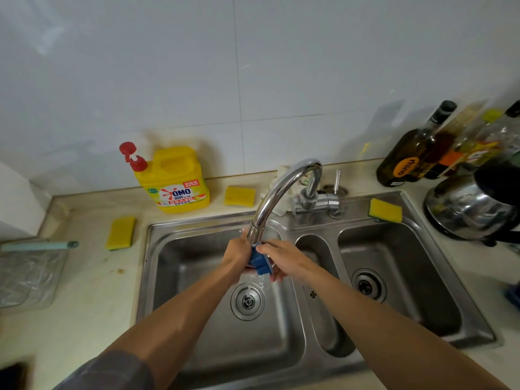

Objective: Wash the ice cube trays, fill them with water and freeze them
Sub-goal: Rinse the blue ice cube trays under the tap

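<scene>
Head view: you hold the blue ice cube tray [260, 261] directly under the mouth of the faucet [281, 190], over the left basin [197, 277] of the sink [374, 225] and above its drain [247, 301].

Your left hand [239, 249] grips the tray's left side, fingers curled round it. Your right hand [284, 260] clamps the right side, thumb on top and fingers [277, 277] wrapped beneath.

The exposed blue strip runs from the spout down toward you, tilted rather than level. Both hands cover its ends, so its long axis cannot be confirmed. Water splashes just below it.

On the table [92, 291] left of the sink lies a yellow sponge [121, 233]. A yellow detergent bottle [174, 181] stands against the wall behind.
</scene>
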Motion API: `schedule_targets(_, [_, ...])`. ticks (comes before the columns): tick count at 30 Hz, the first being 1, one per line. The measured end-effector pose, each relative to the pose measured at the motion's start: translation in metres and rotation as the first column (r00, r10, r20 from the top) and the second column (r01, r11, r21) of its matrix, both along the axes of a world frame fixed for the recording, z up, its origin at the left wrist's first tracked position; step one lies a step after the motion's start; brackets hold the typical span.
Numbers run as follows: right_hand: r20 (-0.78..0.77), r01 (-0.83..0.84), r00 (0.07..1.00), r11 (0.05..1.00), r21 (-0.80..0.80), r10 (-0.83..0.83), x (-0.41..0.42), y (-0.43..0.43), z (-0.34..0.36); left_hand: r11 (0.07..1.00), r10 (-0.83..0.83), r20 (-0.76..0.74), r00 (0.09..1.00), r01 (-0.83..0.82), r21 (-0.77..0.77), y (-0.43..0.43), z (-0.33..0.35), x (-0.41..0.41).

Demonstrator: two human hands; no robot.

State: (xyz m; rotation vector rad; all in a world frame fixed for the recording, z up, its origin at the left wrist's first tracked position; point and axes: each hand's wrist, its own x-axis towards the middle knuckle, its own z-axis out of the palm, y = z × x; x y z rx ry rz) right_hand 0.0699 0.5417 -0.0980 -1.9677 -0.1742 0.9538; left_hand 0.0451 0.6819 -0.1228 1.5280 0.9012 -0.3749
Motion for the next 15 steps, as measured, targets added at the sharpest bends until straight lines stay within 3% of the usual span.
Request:
schedule_targets(5, [0.069, 0.013, 0.998, 0.999, 0.03, -0.015, -0.006, 0.013, -0.001, 0.974, 0.188, -0.077, 0.979, -0.196, -0.115, -0.005, 0.001, 0.003])
schedule_targets(7, [0.051, 0.003, 0.999, 0.999, 0.039, -0.005, -0.008, 0.018, -0.002, 0.972, 0.215, -0.057, 0.975, -0.219, -0.089, -0.001, 0.0, 0.003])
schedule_targets(15, [0.067, -0.063, 0.996, 0.998, -0.021, 0.064, -0.008, 0.006, -0.002, 0.984, 0.016, 0.0, 1.0, -0.016, 0.175, 0.013, -0.007, -0.01])
